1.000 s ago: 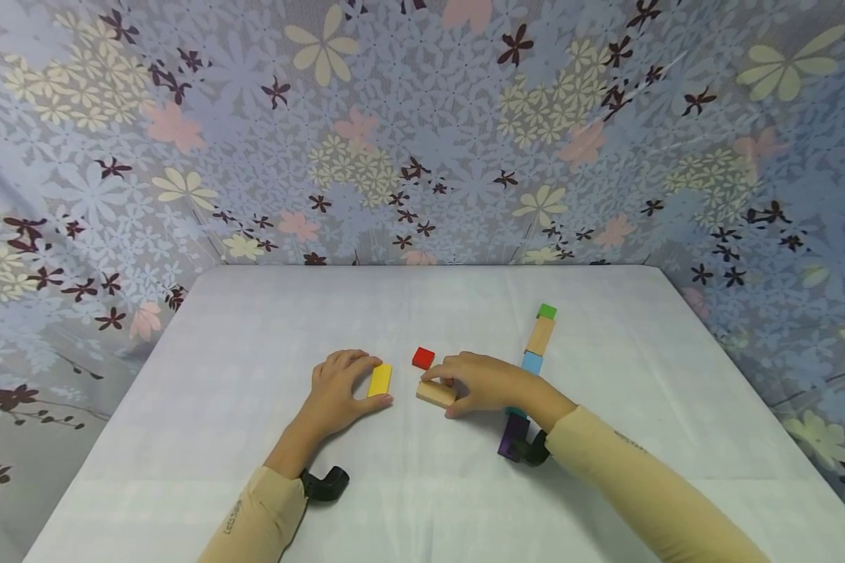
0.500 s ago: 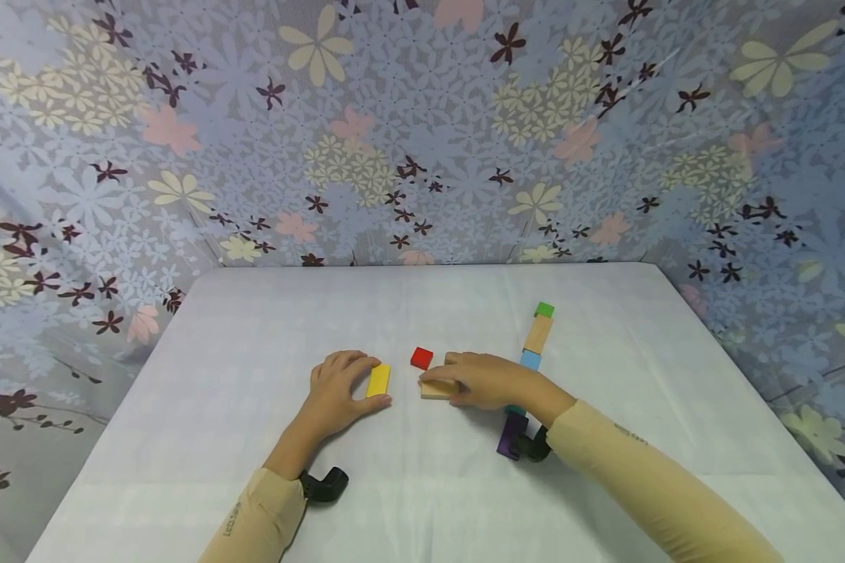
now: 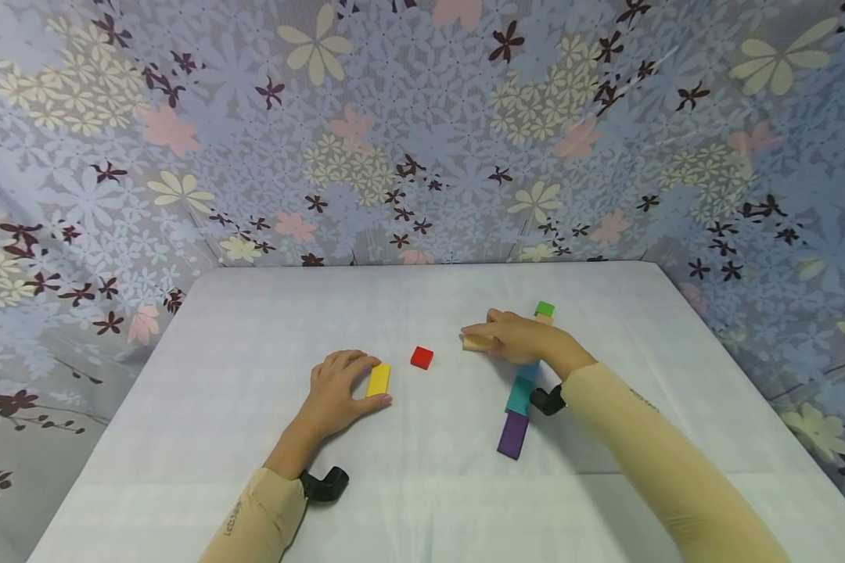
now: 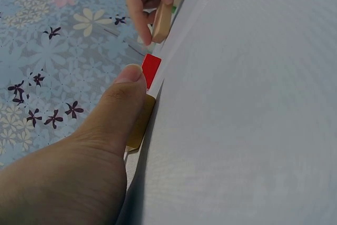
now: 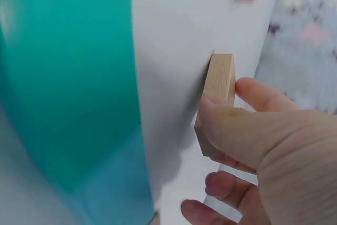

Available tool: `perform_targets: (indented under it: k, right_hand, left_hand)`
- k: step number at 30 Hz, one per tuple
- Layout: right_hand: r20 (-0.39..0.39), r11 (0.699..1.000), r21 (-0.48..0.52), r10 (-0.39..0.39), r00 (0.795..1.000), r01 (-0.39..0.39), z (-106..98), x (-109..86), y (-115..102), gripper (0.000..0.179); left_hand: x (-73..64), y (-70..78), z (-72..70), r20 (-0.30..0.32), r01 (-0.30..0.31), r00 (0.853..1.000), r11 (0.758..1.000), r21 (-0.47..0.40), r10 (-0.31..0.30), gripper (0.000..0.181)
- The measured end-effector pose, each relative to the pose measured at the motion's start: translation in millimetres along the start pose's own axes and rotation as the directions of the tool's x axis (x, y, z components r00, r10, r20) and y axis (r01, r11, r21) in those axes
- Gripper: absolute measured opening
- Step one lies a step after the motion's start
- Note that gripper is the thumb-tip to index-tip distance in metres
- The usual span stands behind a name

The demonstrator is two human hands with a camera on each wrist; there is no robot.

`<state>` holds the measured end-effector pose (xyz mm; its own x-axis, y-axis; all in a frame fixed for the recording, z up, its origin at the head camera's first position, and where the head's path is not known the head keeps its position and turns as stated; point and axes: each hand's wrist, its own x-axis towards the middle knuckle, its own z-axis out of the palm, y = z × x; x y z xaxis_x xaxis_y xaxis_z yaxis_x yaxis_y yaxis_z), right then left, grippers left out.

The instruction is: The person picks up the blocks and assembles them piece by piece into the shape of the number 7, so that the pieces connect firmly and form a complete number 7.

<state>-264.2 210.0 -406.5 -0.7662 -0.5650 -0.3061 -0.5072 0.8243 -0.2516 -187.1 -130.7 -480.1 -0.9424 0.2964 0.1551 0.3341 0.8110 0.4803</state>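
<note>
My right hand [image 3: 524, 338] pinches a plain wooden block [image 3: 476, 343] between thumb and fingers. In the right wrist view the wooden block [image 5: 219, 82] slants above the white cloth, its shadow beside it. My left hand [image 3: 334, 393] rests on the cloth, curved round a yellow block [image 3: 379, 381], index fingertip at its far end and thumb at its near end. From the left wrist, the thumb partly covers the yellow block [image 4: 141, 125]. A small red block [image 3: 422, 357] lies between the two hands.
Under and beside the right forearm runs a slanting line of blocks: green [image 3: 545, 308], wooden [image 3: 544, 319], blue [image 3: 528, 371], teal [image 3: 519, 395] and purple [image 3: 512, 435]. The hand hides part of this line. A flowered curtain [image 3: 394, 141] hangs behind the white-covered table [image 3: 289, 313].
My right hand has gripped the wooden block and carried it away and to the right, towards the line of blocks. The left hand and the yellow and red blocks have stayed in place.
</note>
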Motion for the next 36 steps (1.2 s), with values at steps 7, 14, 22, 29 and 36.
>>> perform_targets:
  k: [7,14,22,29,36]
  right_hand:
    - [0.008,0.989,0.053,0.136,0.991,-0.136,-14.8,6.1,34.6,0.053]
    - [-0.050,0.974,0.029,0.224,0.973,-0.223,-21.7,10.0,52.9,0.051]
    - [-0.112,0.961,0.007,0.276,0.955,-0.277,-14.9,11.1,77.4,0.049]
    - [-0.104,0.948,0.082,0.315,0.943,-0.308,-12.6,12.8,84.0,0.047]
    - [-0.106,0.935,0.100,0.350,0.931,-0.340,-10.3,18.0,88.4,0.047]
  left_hand:
    - [-0.1,-0.7,0.2,-0.004,-0.001,1.000,1.000,0.001,0.001,0.064]
    - [-0.4,-2.9,1.1,-0.010,-0.001,1.000,1.000,0.005,0.001,0.063]
    - [0.9,-3.9,3.4,-0.003,-0.008,1.000,1.000,0.000,0.008,0.064]
    - [1.1,-3.4,3.5,-0.004,-0.009,1.000,1.000,0.009,0.009,0.064]
    - [0.6,-3.9,3.6,-0.004,-0.009,1.000,1.000,0.012,0.009,0.064]
